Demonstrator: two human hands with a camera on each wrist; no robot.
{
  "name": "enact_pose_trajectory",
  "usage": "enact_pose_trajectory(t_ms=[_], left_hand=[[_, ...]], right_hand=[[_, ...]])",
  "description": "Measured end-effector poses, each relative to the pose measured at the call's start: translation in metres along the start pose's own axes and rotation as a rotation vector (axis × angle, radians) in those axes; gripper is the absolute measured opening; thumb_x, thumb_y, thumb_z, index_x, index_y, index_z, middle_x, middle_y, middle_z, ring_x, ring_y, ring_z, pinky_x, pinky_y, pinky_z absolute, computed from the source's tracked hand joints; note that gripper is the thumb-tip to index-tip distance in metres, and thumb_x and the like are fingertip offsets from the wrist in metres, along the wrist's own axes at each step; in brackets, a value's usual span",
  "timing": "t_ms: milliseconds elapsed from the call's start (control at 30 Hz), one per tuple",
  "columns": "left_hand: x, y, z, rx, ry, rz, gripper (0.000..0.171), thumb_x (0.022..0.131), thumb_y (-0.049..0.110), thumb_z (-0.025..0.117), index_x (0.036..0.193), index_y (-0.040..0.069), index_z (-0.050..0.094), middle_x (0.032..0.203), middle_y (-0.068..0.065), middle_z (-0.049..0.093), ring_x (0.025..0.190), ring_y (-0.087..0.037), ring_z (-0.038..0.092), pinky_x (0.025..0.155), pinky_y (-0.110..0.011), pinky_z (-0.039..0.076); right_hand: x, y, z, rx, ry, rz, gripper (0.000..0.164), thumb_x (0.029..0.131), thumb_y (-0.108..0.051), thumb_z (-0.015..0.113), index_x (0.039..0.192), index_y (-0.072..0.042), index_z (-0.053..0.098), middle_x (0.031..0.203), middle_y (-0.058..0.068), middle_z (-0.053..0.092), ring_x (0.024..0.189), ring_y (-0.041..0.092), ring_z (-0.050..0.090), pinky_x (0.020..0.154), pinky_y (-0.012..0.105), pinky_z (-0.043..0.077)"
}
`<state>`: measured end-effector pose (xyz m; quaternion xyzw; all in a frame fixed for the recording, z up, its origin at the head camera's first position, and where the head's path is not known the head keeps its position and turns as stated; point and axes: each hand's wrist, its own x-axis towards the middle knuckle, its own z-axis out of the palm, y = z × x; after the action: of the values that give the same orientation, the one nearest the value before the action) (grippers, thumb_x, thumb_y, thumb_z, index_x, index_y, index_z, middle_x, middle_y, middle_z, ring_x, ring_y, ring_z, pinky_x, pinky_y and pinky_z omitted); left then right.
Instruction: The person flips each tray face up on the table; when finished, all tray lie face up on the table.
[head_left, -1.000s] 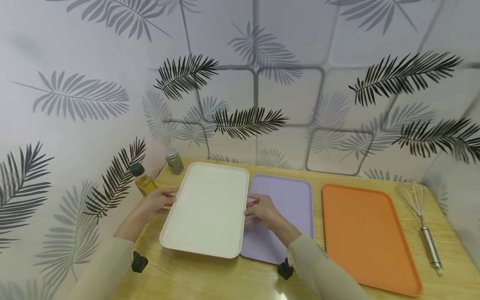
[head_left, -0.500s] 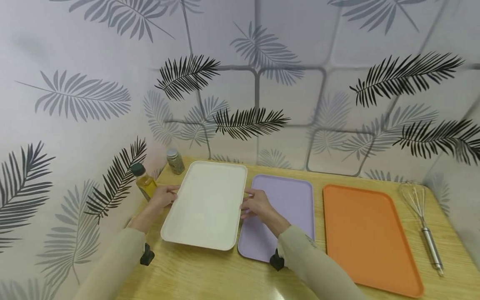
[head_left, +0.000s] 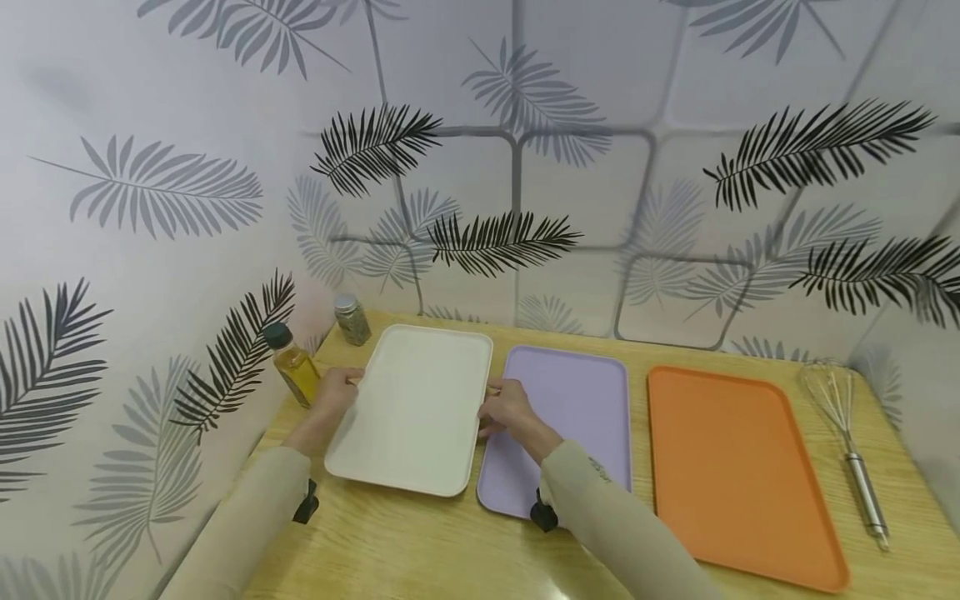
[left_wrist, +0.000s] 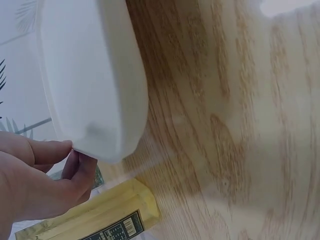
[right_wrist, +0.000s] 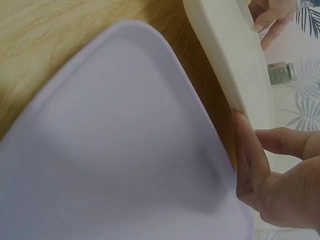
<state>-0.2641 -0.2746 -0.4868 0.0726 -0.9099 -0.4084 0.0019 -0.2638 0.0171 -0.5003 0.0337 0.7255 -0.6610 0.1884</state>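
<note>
A white rectangular tray (head_left: 412,408) is held between both hands at the left of the table in the head view. My left hand (head_left: 337,392) pinches its left rim; in the left wrist view the thumb lies over the edge and the fingers (left_wrist: 85,170) under it. On the opposite side my right hand (head_left: 510,407) grips the right rim, thumb and fingers on either side of it in the right wrist view. A purple tray (head_left: 573,400) lies flat just right of the white one, partly below my right hand and forearm.
An orange tray (head_left: 738,475) lies farther right, with a whisk (head_left: 858,479) beyond it. An oil bottle (head_left: 296,371) stands close by my left hand, and a spice jar (head_left: 351,321) stands at the back left corner. Patterned walls border the table (head_left: 420,542).
The white tray has shifted slightly and its near edge sits a little higher in the head view. Both hands have moved with it, and the left fingers now close on the rim.
</note>
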Motion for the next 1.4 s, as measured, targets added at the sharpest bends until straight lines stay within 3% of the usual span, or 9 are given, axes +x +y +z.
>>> enact_pose_trajectory(t_ms=[33, 167, 267, 367, 467, 533, 667, 1167, 1400], left_hand=[[0.0, -0.001, 0.001, 0.024, 0.006, 0.002, 0.046, 0.079, -0.016, 0.042, 0.123, -0.016, 0.055, 0.129, -0.028, 0.054, 0.088, -0.031, 0.056, 0.064, -0.024, 0.045], [0.003, -0.004, 0.004, 0.084, 0.005, -0.004, 0.046, 0.081, -0.015, 0.039, 0.125, -0.014, 0.054, 0.13, -0.028, 0.052, 0.066, -0.026, 0.048, 0.057, -0.023, 0.038], [0.004, -0.007, 0.006, 0.104, 0.004, -0.014, 0.047, 0.082, -0.015, 0.038, 0.126, -0.012, 0.055, 0.13, -0.028, 0.053, 0.052, -0.015, 0.026, 0.047, -0.023, 0.027], [0.004, -0.009, 0.007, 0.114, 0.006, -0.02, 0.046, 0.082, -0.014, 0.039, 0.124, -0.012, 0.057, 0.127, -0.029, 0.055, 0.05, -0.012, 0.026, 0.046, -0.022, 0.027], [0.002, -0.008, 0.008, 0.133, 0.006, -0.028, 0.045, 0.081, -0.014, 0.041, 0.123, -0.013, 0.058, 0.126, -0.028, 0.056, 0.059, -0.021, 0.046, 0.052, -0.026, 0.041], [0.002, -0.006, 0.009, 0.147, 0.009, -0.033, 0.043, 0.082, -0.012, 0.042, 0.122, -0.014, 0.058, 0.125, -0.028, 0.056, 0.081, -0.032, 0.061, 0.067, -0.034, 0.052], [0.001, -0.002, 0.011, 0.173, 0.019, -0.047, 0.041, 0.083, -0.007, 0.043, 0.12, -0.015, 0.059, 0.125, -0.029, 0.056, 0.119, -0.044, 0.05, 0.095, -0.05, 0.047], [0.0, 0.004, 0.018, 0.196, 0.002, -0.046, 0.046, 0.084, -0.002, 0.038, 0.123, -0.02, 0.053, 0.129, -0.032, 0.052, 0.123, -0.047, 0.045, 0.103, -0.054, 0.04], [-0.004, 0.004, 0.024, 0.253, 0.038, -0.048, 0.045, 0.087, 0.002, 0.041, 0.126, -0.019, 0.051, 0.129, -0.034, 0.051, 0.121, -0.049, 0.046, 0.101, -0.055, 0.041]], right_hand=[[0.001, 0.0, 0.001, -0.003, 0.001, 0.004, 0.067, 0.072, 0.022, 0.055, 0.137, 0.009, 0.045, 0.097, 0.025, 0.061, 0.073, 0.027, 0.066, 0.061, 0.039, 0.059], [0.002, 0.001, 0.003, -0.035, 0.008, 0.015, 0.064, 0.071, 0.023, 0.055, 0.134, 0.012, 0.046, 0.094, 0.026, 0.065, 0.069, 0.029, 0.068, 0.059, 0.039, 0.059], [0.004, 0.002, 0.005, -0.06, 0.024, 0.018, 0.062, 0.072, 0.023, 0.056, 0.133, 0.015, 0.045, 0.091, 0.026, 0.065, 0.067, 0.029, 0.067, 0.058, 0.039, 0.059], [0.006, 0.003, 0.006, -0.082, 0.039, 0.016, 0.059, 0.071, 0.023, 0.056, 0.13, 0.015, 0.049, 0.089, 0.026, 0.066, 0.066, 0.029, 0.068, 0.057, 0.038, 0.059], [0.009, 0.004, 0.008, -0.115, 0.044, 0.004, 0.056, 0.07, 0.024, 0.056, 0.126, 0.014, 0.054, 0.087, 0.025, 0.067, 0.066, 0.032, 0.069, 0.055, 0.038, 0.059], [0.01, 0.003, 0.009, -0.133, 0.049, 0.002, 0.054, 0.069, 0.024, 0.055, 0.123, 0.013, 0.057, 0.085, 0.025, 0.067, 0.067, 0.034, 0.069, 0.055, 0.038, 0.059], [0.011, 0.002, 0.013, -0.184, 0.059, -0.022, 0.043, 0.066, 0.024, 0.054, 0.107, 0.015, 0.064, 0.079, 0.025, 0.066, 0.066, 0.036, 0.068, 0.053, 0.038, 0.058], [0.014, 0.004, 0.019, -0.354, 0.116, -0.116, 0.021, 0.066, 0.023, 0.055, 0.082, 0.015, 0.066, 0.064, 0.021, 0.063, 0.052, 0.033, 0.067, 0.046, 0.034, 0.056], [0.011, 0.005, 0.025, -0.435, 0.133, -0.132, 0.018, 0.071, 0.021, 0.053, 0.082, 0.011, 0.063, 0.076, 0.024, 0.064, 0.051, 0.032, 0.066, 0.046, 0.031, 0.056]])
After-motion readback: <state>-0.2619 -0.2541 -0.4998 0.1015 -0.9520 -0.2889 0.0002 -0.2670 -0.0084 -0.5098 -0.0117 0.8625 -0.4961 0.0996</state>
